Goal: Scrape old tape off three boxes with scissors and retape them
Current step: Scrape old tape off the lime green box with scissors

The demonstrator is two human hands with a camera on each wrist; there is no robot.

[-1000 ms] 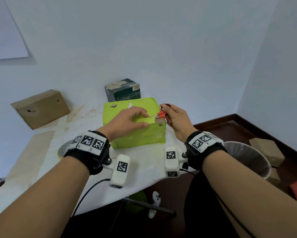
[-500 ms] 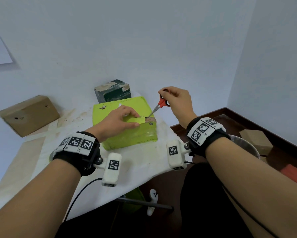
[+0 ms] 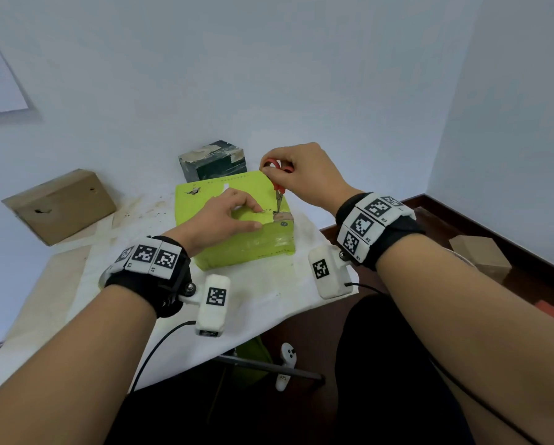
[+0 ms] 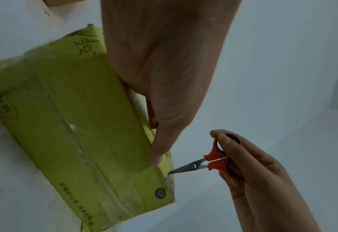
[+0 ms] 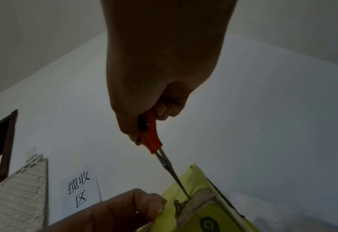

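**Scissor tip at the green box's torn corner**

The green box (image 3: 237,226) lies flat near the table's right edge, its top lime-coloured with small print, a band of clear tape (image 4: 80,141) running across its near side; at its near right corner the skin is stripped to bare brown card, ragged at the rim. The left hand (image 3: 219,220) rests on the top, fingers lightly bent, thumb pressed along the near edge; the right hand (image 3: 301,175) is curled round the red handles of the scissors (image 3: 278,191), blades together, tip down on the torn patch. A dark box (image 3: 213,163) stands just behind; a brown box (image 3: 60,205) sits well apart towards the far left corner; the white table (image 3: 263,300) lies bare in front of the green box.
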